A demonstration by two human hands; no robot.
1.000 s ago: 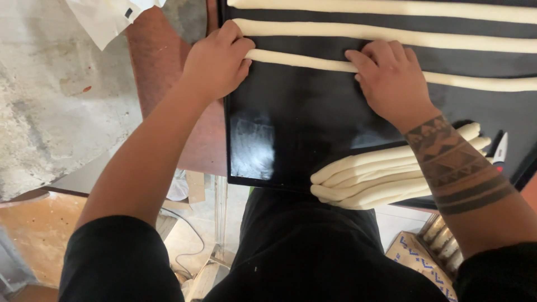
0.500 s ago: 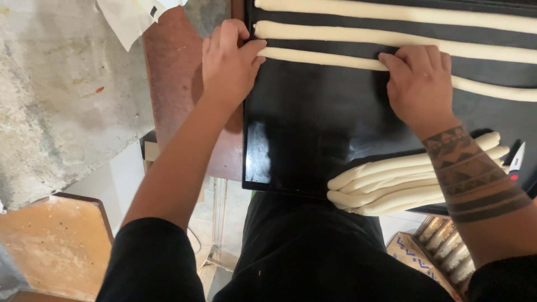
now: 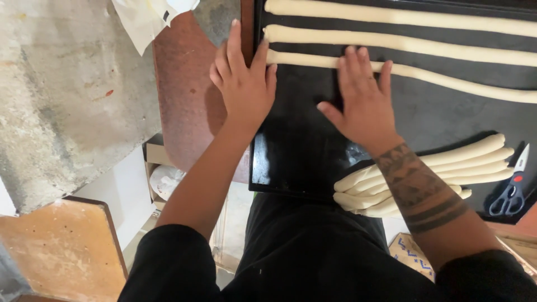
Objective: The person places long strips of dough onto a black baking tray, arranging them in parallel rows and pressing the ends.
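Nearest, a patterned blue-and-white package [image 3: 411, 254] sits below the surface edge, beside a pile of dough ropes [image 3: 442, 170] and scissors [image 3: 510, 187]. On the black tray [image 3: 305, 162], the right hand [image 3: 363, 103] presses flat, fingers spread, on the nearest dough strand [image 3: 447, 78]. The left hand [image 3: 243, 81], open, touches its end. Two strands lie beyond.

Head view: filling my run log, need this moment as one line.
left hand: flat at dough rope end | right hand: flat on rope | tray: three ropes laid
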